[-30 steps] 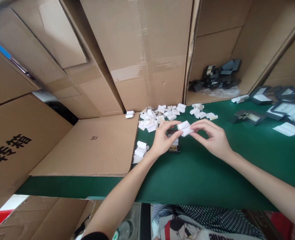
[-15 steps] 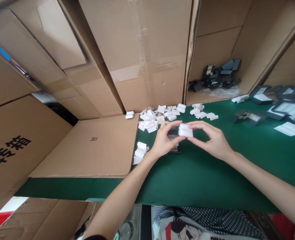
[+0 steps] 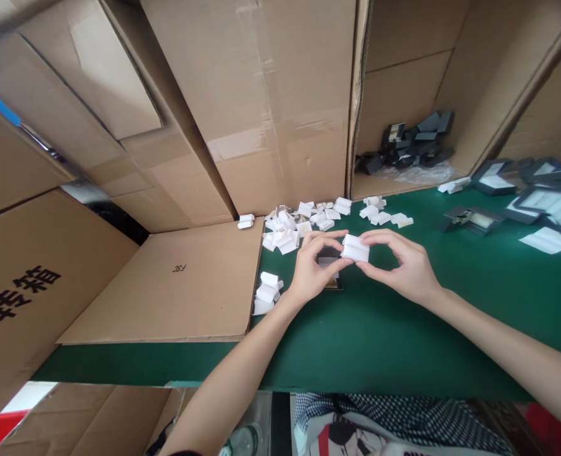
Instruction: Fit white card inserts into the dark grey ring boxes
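Between both sets of fingertips is a small white padded insert, with a crease running along its middle. My left hand pinches its left end with thumb and fingers. At the opposite end my right hand grips it the same way. Below and behind my left hand lies a small dark box, mostly covered by the fingers. Left of that hand, several white inserts rest beside a cardboard sheet.
A pile of white inserts lies at the back of the green table. The flat cardboard sheet covers its left part. Dark open boxes stand at the right. A large carton holds more dark boxes.
The white insert has tilted slightly in my fingers, its right end dipping. Both hands keep their hold, and the camera view has shifted a little.
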### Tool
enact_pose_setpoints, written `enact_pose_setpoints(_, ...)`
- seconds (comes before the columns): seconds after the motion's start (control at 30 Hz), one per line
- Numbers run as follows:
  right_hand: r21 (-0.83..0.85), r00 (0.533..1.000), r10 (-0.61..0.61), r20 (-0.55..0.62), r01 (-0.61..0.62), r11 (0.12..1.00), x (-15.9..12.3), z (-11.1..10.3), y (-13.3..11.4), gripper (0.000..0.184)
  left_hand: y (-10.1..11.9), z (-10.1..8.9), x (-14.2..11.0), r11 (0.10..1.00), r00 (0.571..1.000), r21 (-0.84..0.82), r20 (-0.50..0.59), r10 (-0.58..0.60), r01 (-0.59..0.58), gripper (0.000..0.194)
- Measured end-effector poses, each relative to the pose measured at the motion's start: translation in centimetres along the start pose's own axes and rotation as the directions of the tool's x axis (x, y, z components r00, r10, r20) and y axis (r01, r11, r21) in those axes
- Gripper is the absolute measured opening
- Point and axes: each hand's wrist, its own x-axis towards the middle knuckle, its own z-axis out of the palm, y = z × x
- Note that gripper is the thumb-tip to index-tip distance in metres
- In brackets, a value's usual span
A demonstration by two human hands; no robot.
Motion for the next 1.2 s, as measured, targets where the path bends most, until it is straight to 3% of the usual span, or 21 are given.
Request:
enact_pose_setpoints(0.3,0.016,0.999,0.052,-0.001,-0.052,0.999,0.1,-0.2,0.7,0.023,0.0,-0.1,0.1,0.996,0.997,-0.055,-0.027,-0.074,0.072,0.010)
enact_pose_setpoints(0.4,0.052,0.997,0.043,0.071,-0.047,0.998,0.3,-0.8,0.9,0.023,-0.4,-0.4,0.4,0.978,0.986,-0.150,-0.063,-0.154,0.143,0.013)
enact_pose_setpoints(0.57,0.099,0.949,0.023,0.314,-0.057,0.993,0.2,-0.8,0.1,0.023,-1.6,-0.5,0.5,0.902,0.899,-0.162,-0.121,-0.421,0.401,0.025)
enact_pose_setpoints(0.7,0.080,0.946,0.003,0.323,-0.030,0.996,0.1,-0.4,-0.7,0.022,-2.0,-0.4,0.4,0.845,0.847,-0.112,-0.041,-0.529,0.523,0.019)
enact_pose_setpoints(0.9,0.050,0.912,-0.088,0.401,0.074,0.996,0.1,-0.3,-0.8,0.023,-2.3,-0.3,0.5,0.854,0.860,-0.118,-0.002,-0.510,0.506,0.023)
enact_pose_setpoints(1.07,-0.041,0.881,-0.092,0.463,0.125,0.991,0.0,0.0,-0.4,0.020,-2.3,0.0,0.2,0.867,0.875,-0.120,0.036,-0.483,0.483,0.029)
enact_pose_setpoints(1.2,-0.112,0.885,-0.088,0.457,0.155,0.982,-0.1,0.1,-0.1,0.020,-2.1,0.3,-0.1,0.885,0.893,-0.116,0.070,-0.445,0.450,0.033)
